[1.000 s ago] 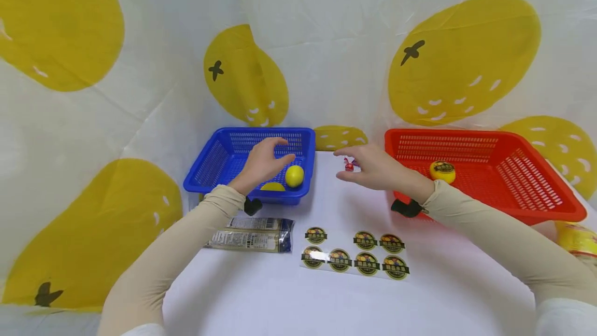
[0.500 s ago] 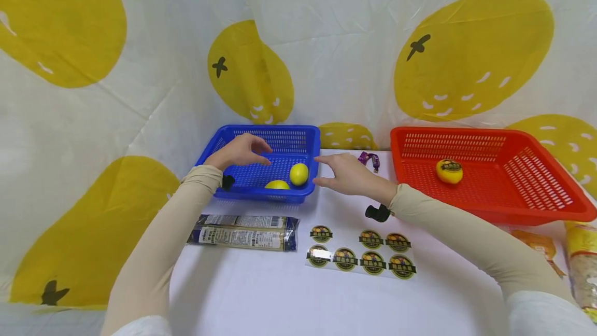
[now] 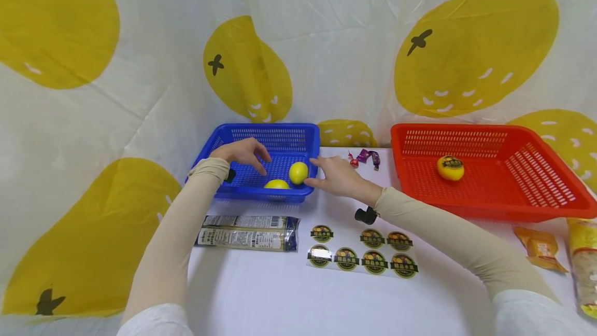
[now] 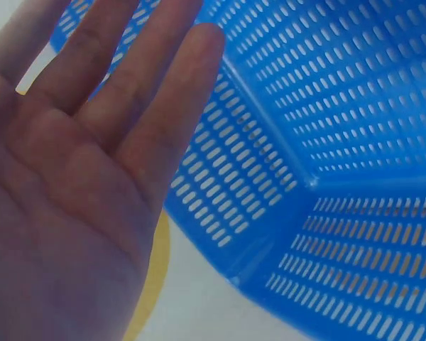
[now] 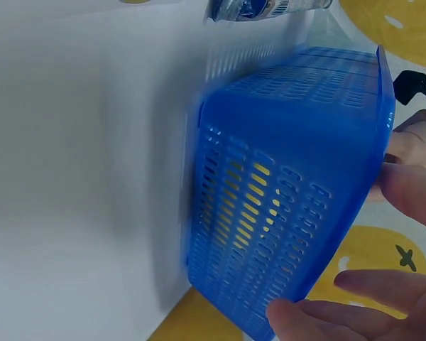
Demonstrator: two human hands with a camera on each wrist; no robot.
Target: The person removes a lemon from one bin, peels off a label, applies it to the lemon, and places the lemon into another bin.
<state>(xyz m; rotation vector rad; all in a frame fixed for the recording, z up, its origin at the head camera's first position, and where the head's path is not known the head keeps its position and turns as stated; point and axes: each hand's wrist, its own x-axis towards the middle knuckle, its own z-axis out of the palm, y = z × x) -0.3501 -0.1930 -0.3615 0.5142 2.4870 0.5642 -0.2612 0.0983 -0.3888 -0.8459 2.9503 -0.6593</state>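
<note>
Two yellow fruits (image 3: 298,173) are contained in the blue basket (image 3: 284,141), at its near right. Above the basket's left part the left hand (image 3: 244,152) is held, its fingers loosely extended, with nothing grasped. By the basket's right rim the right hand (image 3: 342,176) is placed, fingers and thumb spread wide; whether the rim is touched cannot be told. Right of the blue basket, three candies (image 3: 364,155) are laid, then one red basket (image 3: 485,170) is seen, with one labelled yellow fruit (image 3: 450,170) inside. Seven round stickers (image 3: 346,259) are set nearer than the blue basket, to its right.
</note>
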